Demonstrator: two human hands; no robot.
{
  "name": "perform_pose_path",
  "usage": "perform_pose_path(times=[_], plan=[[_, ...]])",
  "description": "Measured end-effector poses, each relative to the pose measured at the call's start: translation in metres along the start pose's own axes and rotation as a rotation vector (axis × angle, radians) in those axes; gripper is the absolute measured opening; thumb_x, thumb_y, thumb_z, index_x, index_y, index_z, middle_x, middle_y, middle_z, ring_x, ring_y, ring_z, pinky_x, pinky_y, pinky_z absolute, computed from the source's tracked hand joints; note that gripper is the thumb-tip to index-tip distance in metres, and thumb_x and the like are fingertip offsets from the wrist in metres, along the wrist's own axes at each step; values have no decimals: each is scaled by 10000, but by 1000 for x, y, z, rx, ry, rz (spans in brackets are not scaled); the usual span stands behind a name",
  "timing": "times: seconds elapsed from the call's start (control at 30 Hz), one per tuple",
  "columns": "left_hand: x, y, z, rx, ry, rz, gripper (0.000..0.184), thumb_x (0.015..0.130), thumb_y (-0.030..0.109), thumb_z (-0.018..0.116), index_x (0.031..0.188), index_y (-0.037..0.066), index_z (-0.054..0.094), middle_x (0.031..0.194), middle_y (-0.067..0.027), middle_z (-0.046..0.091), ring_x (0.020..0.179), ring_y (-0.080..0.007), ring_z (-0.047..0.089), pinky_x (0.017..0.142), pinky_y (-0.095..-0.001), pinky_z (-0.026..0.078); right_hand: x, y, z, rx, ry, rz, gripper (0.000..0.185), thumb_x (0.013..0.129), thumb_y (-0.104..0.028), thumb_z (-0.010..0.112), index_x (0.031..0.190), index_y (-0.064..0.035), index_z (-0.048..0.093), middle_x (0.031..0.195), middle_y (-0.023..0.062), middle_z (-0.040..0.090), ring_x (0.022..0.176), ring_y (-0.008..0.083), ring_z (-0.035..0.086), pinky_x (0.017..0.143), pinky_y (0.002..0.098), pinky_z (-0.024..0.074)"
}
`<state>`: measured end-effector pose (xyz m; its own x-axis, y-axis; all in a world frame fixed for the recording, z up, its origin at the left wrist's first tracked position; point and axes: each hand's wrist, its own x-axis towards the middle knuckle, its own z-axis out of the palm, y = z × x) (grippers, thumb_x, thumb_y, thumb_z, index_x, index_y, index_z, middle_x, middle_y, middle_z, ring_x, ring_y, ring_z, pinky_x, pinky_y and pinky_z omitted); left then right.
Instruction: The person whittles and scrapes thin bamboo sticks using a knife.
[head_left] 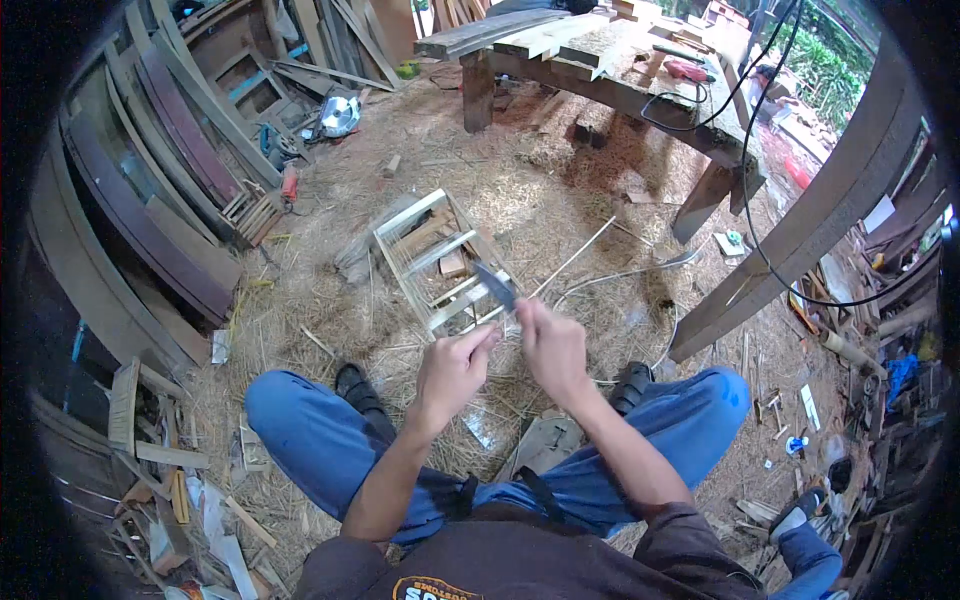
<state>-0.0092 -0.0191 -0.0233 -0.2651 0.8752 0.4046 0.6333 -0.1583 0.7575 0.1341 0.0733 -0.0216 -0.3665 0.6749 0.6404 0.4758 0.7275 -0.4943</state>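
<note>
My right hand point(553, 348) is closed around a knife point(497, 289), whose dark, broad blade points up and to the left. Close beside it, my left hand point(455, 372) is closed with thumb and fingertips together; what it pinches, if anything, is too small to make out. Beneath the blade, a pale wooden frame with crossbars point(412, 283) lies on the ground, with a small wood block point(454, 263) inside its outline. A thin pale strip point(572, 262) slants down toward my right hand, where its lower end is hidden.
Shavings and straw cover the ground. A workbench point(590, 82) with boards and a red power tool point(688, 72) stands ahead. Curved boards point(130, 220) lean at left, near a circular saw point(338, 116). A slanting post point(800, 210) and hanging black cable point(757, 240) are at right.
</note>
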Motion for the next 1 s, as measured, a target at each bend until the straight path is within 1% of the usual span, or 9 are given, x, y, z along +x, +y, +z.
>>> perform_pose_path(times=[0.07,0.17,0.27,0.37,0.47,0.6,0.7,0.87,1.0], plan=[[3,-2,-5,48,-13,-4,238,977,143,659,1152,-6,718,787,-171,731,570,-157,647,554,-309,487,11,3,-3,18,29,37,313,1064,-252,497,938,-42,691,618,200,582,536,347,610,507,448,446],[3,5,-10,113,-49,-26,237,981,138,650,1158,-5,716,836,-187,741,604,-173,681,571,-324,507,30,31,-26,-49,109,228,287,1056,-246,508,953,-70,711,622,183,607,543,368,624,500,452,459],[0,6,-9,3,-56,-74,217,975,207,644,1118,74,738,781,-195,702,667,-359,695,585,-427,521,32,41,-33,-95,192,249,284,1057,-239,505,955,-77,715,617,173,608,524,356,614,490,446,456],[-3,-3,5,-48,85,77,214,971,201,650,1108,63,740,751,-202,691,617,-347,681,548,-412,503,10,25,-14,3,133,151,285,1059,-235,501,956,-76,714,620,181,607,528,358,616,498,457,459],[-1,-2,-7,25,-53,-149,253,995,138,637,1163,-39,701,908,-185,757,708,-154,718,634,-291,532,7,9,-11,-29,-49,113,282,1058,-226,501,951,-73,711,632,192,611,546,362,630,511,466,468],[0,7,-11,54,-78,-125,256,994,136,637,1166,-42,700,923,-173,763,736,-166,731,655,-290,542,25,30,-25,-42,131,178,290,1047,-251,539,941,-29,692,662,211,603,589,356,653,529,450,462],[-5,-1,-4,5,-22,-30,247,990,136,643,1165,-27,708,860,-175,751,671,-155,700,618,-297,524,36,46,-43,-136,167,330,252,1039,-218,526,909,-96,705,674,196,635,570,374,638,514,457,474],[-1,0,-4,85,-52,-101,233,977,140,662,1144,-10,724,797,-198,721,625,-149,681,583,-311,504,-5,15,-2,-16,-14,29,222,1020,-232,572,896,-101,702,684,179,633,553,369,629,507,456,473],[0,1,-8,37,-36,-44,228,969,137,666,1138,-4,729,826,-207,725,627,-176,694,590,-312,511,17,20,-19,-21,37,78,269,1052,-221,508,983,-52,705,727,200,634,636,375,652,578,465,479]])
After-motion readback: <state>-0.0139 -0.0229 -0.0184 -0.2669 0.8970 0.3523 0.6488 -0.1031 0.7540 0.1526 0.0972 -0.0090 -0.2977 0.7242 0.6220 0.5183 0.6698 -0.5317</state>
